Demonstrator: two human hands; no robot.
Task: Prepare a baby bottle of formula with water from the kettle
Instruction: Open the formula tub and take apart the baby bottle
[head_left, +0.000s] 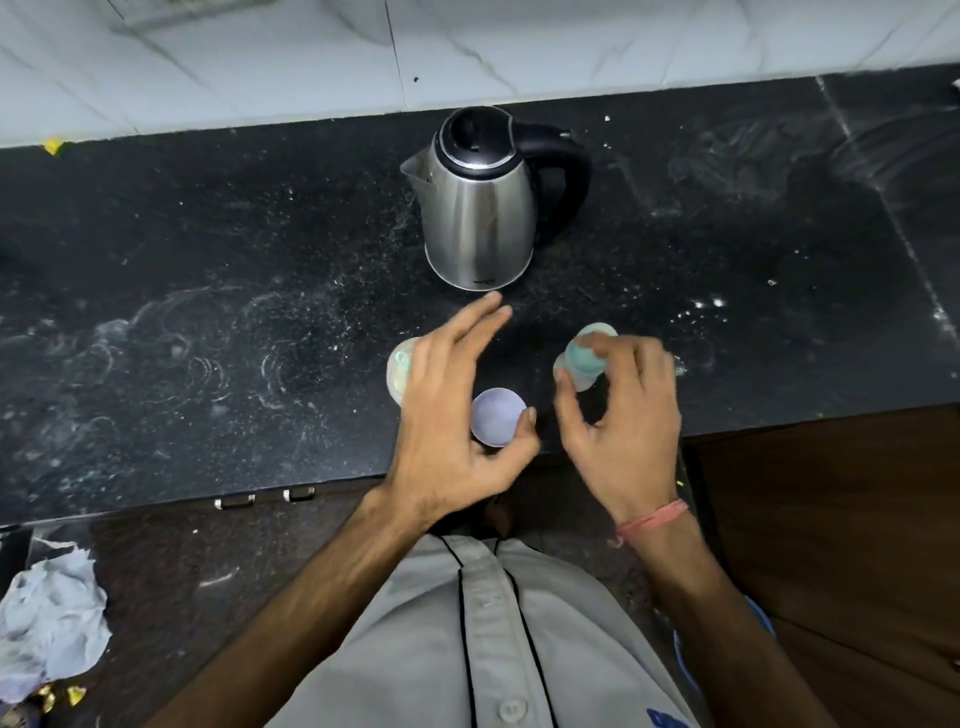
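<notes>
A black stone countertop (208, 312), dusted with white specks, carries a steel kettle (478, 208) standing upright near its back edge, lid down. Toward the front edge, the person's left hand (457, 415) hovers with fingers spread and relaxed above a round lavender-topped container (496, 415), partly covering the clear baby bottle (402, 371) just beside it. The right hand (621, 415) pinches a pale green bottle cap (587, 356) in its curled fingertips.
</notes>
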